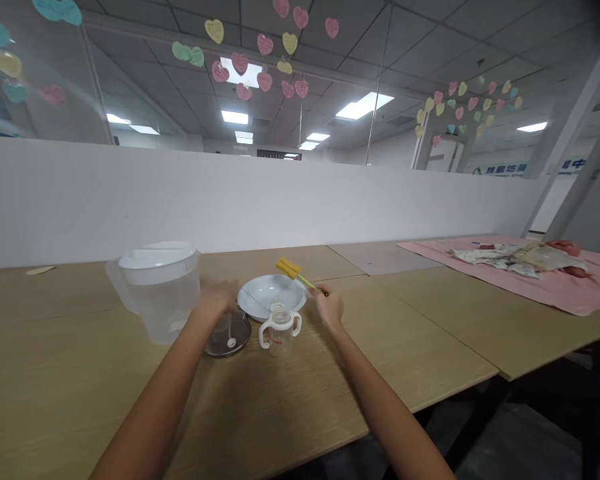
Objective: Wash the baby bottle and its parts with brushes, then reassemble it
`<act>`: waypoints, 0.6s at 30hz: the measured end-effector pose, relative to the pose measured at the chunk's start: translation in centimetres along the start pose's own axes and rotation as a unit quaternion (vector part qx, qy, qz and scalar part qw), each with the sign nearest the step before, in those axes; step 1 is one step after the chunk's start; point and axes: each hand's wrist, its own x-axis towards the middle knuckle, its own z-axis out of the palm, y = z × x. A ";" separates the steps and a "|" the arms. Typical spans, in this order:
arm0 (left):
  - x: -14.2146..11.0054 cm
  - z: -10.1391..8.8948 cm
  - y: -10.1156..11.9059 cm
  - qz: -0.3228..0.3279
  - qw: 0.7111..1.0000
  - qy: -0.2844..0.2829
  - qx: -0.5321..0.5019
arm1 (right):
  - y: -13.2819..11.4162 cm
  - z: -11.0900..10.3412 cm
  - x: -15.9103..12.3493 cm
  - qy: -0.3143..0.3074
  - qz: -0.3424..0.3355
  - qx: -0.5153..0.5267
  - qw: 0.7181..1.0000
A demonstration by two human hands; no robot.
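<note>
My right hand [330, 305] is closed around the green handle of a bottle brush [289, 268], whose yellow sponge head is raised over the right side of a white bowl [250, 303]. Smeared by motion, my left hand [220, 298] is above a round metal tray [215, 348], just left of the bowl. A thin dark line runs from near it across the bowl; whether the hand holds it I cannot tell. A small white part lies on the tray. In front of the bowl stands a clear baby bottle [281, 340] with two white handles, its top uncapped.
A large lidded plastic pitcher [167, 300] stands left of the tray. At the far right, a pink cloth [545, 287] carries a doll-like figure in patterned clothing [523, 257]. A low white partition [290, 200] with glass above borders the table's back edge.
</note>
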 end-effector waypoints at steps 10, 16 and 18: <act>3.0 5.7 4.9 0.161 0.980 -0.012 -0.118 | -0.5 -0.1 -0.4 0.005 -0.023 -0.057 0.998; 3.8 6.9 4.1 0.164 0.974 -0.028 -0.155 | -0.6 -0.1 -0.5 -0.004 -0.044 -0.074 0.996; 3.9 7.0 4.0 0.158 0.974 -0.027 -0.160 | -0.5 -0.1 -0.5 -0.001 -0.044 -0.073 0.996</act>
